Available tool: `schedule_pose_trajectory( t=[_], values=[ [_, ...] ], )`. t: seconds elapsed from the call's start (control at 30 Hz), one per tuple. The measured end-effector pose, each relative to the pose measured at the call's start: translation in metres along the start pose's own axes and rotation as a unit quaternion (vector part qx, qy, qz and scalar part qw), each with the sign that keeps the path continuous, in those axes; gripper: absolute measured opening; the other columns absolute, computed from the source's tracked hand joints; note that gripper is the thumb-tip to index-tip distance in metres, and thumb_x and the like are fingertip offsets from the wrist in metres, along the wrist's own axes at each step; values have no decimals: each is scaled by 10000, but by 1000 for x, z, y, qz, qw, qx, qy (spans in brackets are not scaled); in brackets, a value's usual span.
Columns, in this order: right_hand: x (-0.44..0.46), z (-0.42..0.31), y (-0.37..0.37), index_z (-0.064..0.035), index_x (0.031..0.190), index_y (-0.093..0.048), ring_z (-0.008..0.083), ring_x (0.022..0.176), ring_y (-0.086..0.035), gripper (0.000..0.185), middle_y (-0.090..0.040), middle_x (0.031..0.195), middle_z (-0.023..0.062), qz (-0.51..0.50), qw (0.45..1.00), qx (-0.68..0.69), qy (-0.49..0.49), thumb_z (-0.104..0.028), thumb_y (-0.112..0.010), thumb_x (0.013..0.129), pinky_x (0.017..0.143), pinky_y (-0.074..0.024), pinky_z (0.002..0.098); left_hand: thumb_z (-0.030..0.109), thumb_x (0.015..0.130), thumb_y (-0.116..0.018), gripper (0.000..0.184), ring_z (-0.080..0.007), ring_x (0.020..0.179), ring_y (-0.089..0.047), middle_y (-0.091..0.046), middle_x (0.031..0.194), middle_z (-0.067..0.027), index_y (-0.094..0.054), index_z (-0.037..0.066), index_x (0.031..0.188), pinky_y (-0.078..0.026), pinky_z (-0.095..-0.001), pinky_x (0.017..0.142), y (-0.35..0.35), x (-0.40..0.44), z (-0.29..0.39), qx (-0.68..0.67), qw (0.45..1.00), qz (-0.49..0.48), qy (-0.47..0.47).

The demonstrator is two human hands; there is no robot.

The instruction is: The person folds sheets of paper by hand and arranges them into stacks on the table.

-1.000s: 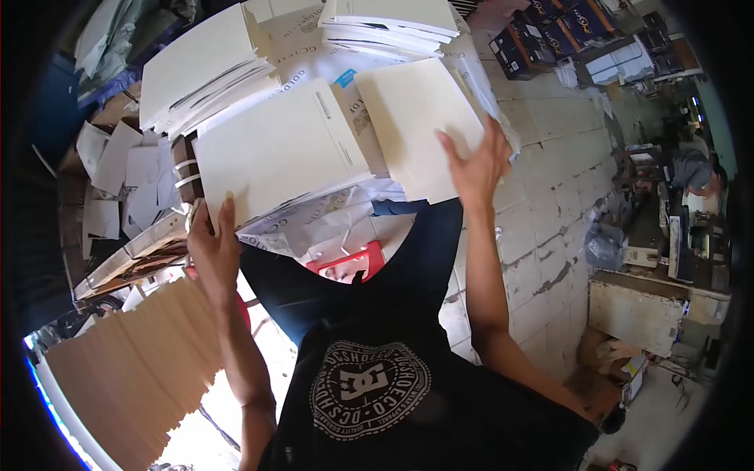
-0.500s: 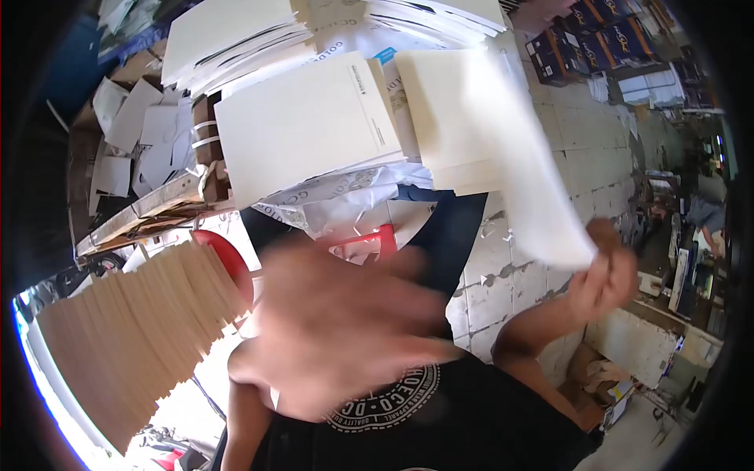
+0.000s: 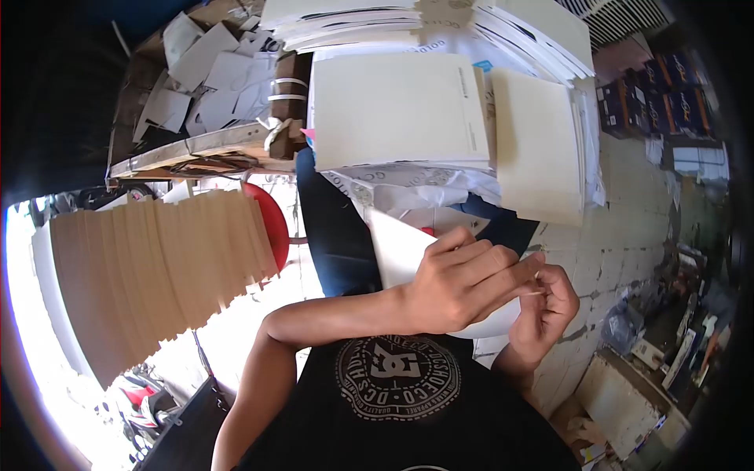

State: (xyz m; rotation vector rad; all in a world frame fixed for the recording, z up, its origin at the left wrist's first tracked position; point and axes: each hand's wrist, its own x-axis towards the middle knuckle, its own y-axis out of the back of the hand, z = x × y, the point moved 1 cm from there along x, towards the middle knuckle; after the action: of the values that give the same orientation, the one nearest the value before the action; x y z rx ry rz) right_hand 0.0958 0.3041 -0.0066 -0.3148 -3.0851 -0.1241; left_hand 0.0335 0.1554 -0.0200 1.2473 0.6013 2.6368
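A white sheet (image 3: 395, 250) hangs in front of my torso, partly hidden behind my left hand. My left hand (image 3: 463, 284) reaches across my body with curled fingers, their tips at the sheet's right edge. Close beside it, my right hand (image 3: 546, 310) pinches that edge between thumb and fingers. Beyond my hands lies a cream paper stack (image 3: 397, 110) with small print along its right side. To its right is a second cream stack (image 3: 538, 141). The exact contact at my left fingertips is partly hidden.
Further paper piles (image 3: 542, 35) stand at the back. A wooden bin (image 3: 184, 149) of loose paper scraps is at the upper left. Below it, a long row of brown-edged sheets (image 3: 157, 267) rests near a red round seat (image 3: 271, 228). Dark boxes (image 3: 667, 102) stand at the upper right.
My right hand has brought the white sheet inward from the right stack. My left hand has crossed over to meet it. The view has turned, shifting the stacks rightward.
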Motion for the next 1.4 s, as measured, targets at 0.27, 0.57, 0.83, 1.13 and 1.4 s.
schedule_pose_trajectory(
  t=[0.27, 0.57, 0.83, 1.13, 1.4],
  values=[
    [17, -27, -28, 50, 772, -540, 108, 668, -484, 179, -558, 718, 72, 9, 996, -87, 6, -117, -514, 830, 619, -372, 250, 147, 640, -724, 220, -213, 815, -605, -591, 867, -32, -706, 70, 845, -397, -337, 637, 22, 14, -9, -79, 987, 141, -12],
    [40, -84, 193, 36, 1039, -648, 303, 814, -650, 311, -679, 942, 176, 118, 529, -750, 379, -252, -602, 932, 763, -526, 356, 137, 820, -728, 182, -287, 871, -640, -672, 958, -119, -687, 33, 964, -491, -376, 768, 212, -37, -239, 429, 845, 228, 221],
    [118, -52, 50, 34, 1097, -624, 244, 1035, -614, 254, -643, 1111, 134, 270, 863, -281, 321, -169, -595, 946, 829, -524, 342, 257, 943, -608, 341, -217, 895, -581, -609, 1020, -157, -585, -30, 1126, -455, -343, 816, 151, -67, -171, 170, 865, 273, 385],
    [159, 74, -38, -26, 1075, -569, 136, 926, -609, 183, -658, 1017, 95, 126, 980, 154, -16, -121, -629, 931, 829, -478, 280, 166, 889, -703, 199, -72, 715, -574, -644, 820, -27, -647, -8, 970, -447, -214, 638, 107, -81, -122, -124, 829, 265, 477],
    [145, 80, -84, -5, 1037, -578, 81, 876, -565, 199, -656, 912, 58, 109, 992, 59, -6, -172, -632, 944, 818, -433, 235, 80, 686, -856, 278, -73, 703, -603, -669, 778, -24, -690, 14, 898, -479, -225, 660, 131, -70, -126, 43, 916, 94, 387]
  ],
)
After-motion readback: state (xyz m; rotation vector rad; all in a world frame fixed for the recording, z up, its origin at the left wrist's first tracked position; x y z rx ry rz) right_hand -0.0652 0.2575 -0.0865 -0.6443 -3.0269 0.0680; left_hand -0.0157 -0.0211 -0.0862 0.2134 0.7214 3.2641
